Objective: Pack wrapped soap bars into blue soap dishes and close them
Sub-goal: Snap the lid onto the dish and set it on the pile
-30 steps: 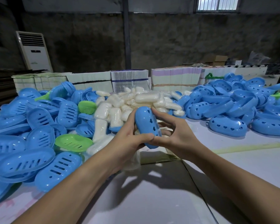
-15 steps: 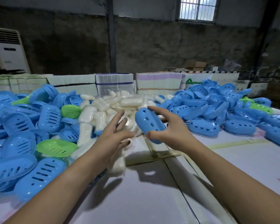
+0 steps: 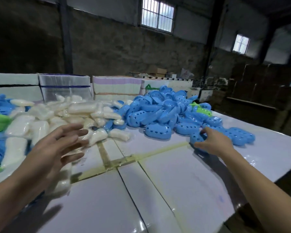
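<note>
blue soap dishes (image 3: 160, 132), white soap bars (image 3: 81, 107), green dish (image 3: 203, 111)

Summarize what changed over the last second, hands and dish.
Both hands gripped the closed blue dish; the left hand let go and now hovers open by the wrapped soaps. The right hand carried the dish rightward to the finished pile. Piles unchanged.

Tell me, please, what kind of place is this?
Probably a small packing workshop in a warehouse-like room: heaps of blue soap dishes and wrapped soap bars cover a white table, with a bare masonry wall behind.
</note>
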`<state>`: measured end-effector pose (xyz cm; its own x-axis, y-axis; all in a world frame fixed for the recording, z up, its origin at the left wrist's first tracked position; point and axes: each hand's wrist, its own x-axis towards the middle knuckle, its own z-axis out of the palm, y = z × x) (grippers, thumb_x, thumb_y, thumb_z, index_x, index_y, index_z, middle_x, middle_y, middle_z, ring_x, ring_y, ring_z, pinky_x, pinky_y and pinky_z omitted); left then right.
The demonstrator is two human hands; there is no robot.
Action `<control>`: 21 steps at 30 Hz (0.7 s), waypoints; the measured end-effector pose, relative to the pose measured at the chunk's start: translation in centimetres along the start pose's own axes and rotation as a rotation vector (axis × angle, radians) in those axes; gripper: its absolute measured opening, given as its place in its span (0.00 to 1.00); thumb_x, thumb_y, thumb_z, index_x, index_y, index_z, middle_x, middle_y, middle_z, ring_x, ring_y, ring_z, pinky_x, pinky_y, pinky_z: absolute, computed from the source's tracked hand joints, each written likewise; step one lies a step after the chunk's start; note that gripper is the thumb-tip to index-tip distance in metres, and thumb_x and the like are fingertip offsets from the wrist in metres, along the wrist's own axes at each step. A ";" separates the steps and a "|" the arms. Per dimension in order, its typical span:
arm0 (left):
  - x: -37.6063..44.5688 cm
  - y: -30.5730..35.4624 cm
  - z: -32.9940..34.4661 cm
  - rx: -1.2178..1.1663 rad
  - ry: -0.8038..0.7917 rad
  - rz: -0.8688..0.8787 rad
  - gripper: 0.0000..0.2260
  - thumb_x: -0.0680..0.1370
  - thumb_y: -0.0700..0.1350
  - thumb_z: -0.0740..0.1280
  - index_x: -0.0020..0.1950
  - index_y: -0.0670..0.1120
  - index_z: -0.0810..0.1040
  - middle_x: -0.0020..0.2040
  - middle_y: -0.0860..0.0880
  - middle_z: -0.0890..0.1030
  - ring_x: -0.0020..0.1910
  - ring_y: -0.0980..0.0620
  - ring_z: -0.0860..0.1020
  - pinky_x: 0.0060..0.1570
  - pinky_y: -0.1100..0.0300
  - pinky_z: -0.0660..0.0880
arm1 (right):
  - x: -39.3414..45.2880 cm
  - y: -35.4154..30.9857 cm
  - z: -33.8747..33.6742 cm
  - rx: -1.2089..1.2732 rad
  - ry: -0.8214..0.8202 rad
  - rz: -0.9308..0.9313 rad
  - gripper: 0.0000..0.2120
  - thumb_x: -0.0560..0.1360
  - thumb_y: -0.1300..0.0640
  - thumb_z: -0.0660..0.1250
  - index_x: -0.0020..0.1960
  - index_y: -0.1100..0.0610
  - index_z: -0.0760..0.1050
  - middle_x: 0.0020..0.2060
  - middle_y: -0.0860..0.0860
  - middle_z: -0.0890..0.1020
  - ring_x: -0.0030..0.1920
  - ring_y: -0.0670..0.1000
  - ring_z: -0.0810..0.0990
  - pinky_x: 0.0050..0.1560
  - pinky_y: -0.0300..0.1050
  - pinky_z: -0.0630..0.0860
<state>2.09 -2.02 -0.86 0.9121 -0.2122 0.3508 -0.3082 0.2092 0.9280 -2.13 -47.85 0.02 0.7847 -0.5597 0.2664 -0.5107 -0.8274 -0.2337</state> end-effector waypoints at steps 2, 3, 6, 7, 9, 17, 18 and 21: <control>0.4 -0.8 -0.4 0.022 -0.004 0.010 0.13 0.72 0.48 0.66 0.53 0.56 0.85 0.57 0.50 0.85 0.53 0.49 0.85 0.51 0.45 0.76 | 1.0 1.6 0.5 -0.050 0.033 0.053 0.25 0.67 0.35 0.68 0.59 0.45 0.75 0.53 0.50 0.80 0.57 0.56 0.76 0.46 0.49 0.70; 0.7 -1.3 -0.8 0.029 -0.008 0.015 0.13 0.72 0.49 0.67 0.54 0.56 0.85 0.57 0.50 0.85 0.53 0.49 0.85 0.50 0.46 0.77 | 1.5 2.2 0.6 -0.080 0.044 0.073 0.23 0.67 0.35 0.67 0.58 0.45 0.75 0.51 0.50 0.79 0.58 0.57 0.74 0.48 0.51 0.69; 1.7 -2.8 -2.4 0.073 -0.050 0.045 0.22 0.69 0.57 0.73 0.61 0.54 0.82 0.60 0.50 0.84 0.56 0.47 0.84 0.47 0.49 0.82 | 2.9 3.7 0.4 -0.151 0.034 0.105 0.20 0.69 0.36 0.66 0.56 0.44 0.77 0.49 0.50 0.74 0.60 0.57 0.69 0.55 0.55 0.71; 2.1 -3.4 -3.0 0.095 -0.061 0.039 0.27 0.67 0.60 0.76 0.64 0.53 0.80 0.61 0.50 0.84 0.57 0.47 0.84 0.46 0.49 0.83 | 3.4 4.0 0.4 -0.169 0.032 0.114 0.19 0.70 0.35 0.66 0.55 0.45 0.77 0.50 0.51 0.74 0.60 0.58 0.68 0.57 0.56 0.71; 3.0 -4.6 -4.3 0.124 -0.064 0.007 0.32 0.68 0.63 0.76 0.69 0.52 0.76 0.64 0.49 0.82 0.61 0.45 0.82 0.50 0.45 0.82 | 4.1 4.7 0.6 -0.206 0.035 0.140 0.18 0.71 0.37 0.65 0.54 0.46 0.77 0.54 0.52 0.76 0.61 0.58 0.68 0.59 0.58 0.69; 6.0 -8.4 -7.0 0.158 -0.058 -0.018 0.22 0.81 0.52 0.67 0.74 0.49 0.71 0.69 0.45 0.78 0.65 0.39 0.79 0.58 0.33 0.76 | 6.0 6.2 1.3 -0.310 0.045 0.298 0.17 0.77 0.53 0.65 0.66 0.50 0.74 0.68 0.56 0.70 0.72 0.63 0.62 0.69 0.64 0.61; 6.1 -8.5 -6.9 0.157 -0.042 -0.023 0.21 0.81 0.51 0.67 0.74 0.49 0.71 0.69 0.44 0.78 0.65 0.39 0.79 0.58 0.33 0.75 | 6.1 6.0 1.5 -0.312 0.076 0.287 0.16 0.77 0.53 0.64 0.64 0.50 0.75 0.66 0.55 0.71 0.70 0.62 0.63 0.68 0.63 0.62; 6.0 -8.8 -7.1 0.164 -0.005 -0.037 0.23 0.81 0.52 0.67 0.75 0.49 0.70 0.69 0.44 0.78 0.66 0.38 0.78 0.58 0.32 0.75 | 6.1 4.5 2.1 -0.256 0.158 0.218 0.15 0.77 0.54 0.62 0.63 0.50 0.74 0.64 0.55 0.71 0.67 0.60 0.65 0.65 0.60 0.65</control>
<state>12.22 1.66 -7.77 0.9224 -0.2213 0.3166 -0.3151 0.0427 0.9481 1.09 -54.84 -1.34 0.5940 -0.7081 0.3817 -0.7472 -0.6615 -0.0643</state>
